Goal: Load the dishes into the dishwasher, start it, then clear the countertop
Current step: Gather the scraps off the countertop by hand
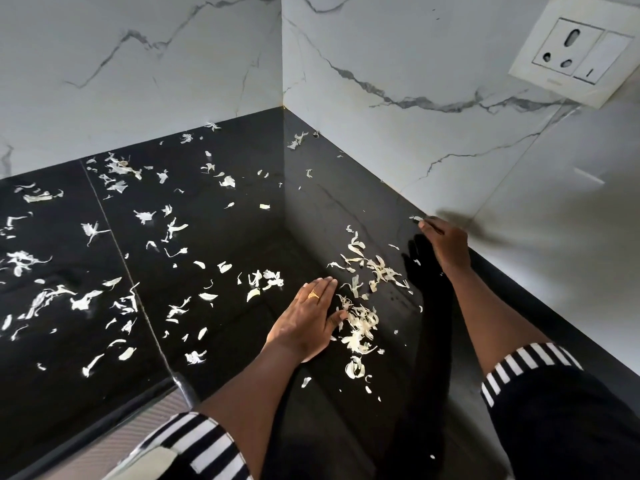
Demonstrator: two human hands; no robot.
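The heap of pale peelings [362,327] lies on the black counter [242,230] just right of the left hand [308,317], against its thumb. That hand lies flat, fingers straight and together. The right hand [446,245] is farther off by the right wall, fingers curled beside a lone scrap [416,218]; whether they pinch it I cannot tell.

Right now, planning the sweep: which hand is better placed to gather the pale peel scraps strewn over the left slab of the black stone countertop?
Left. The left hand lies flat on the black stone countertop, nearest those pale peel scraps; the right hand is off at the white marble wall.
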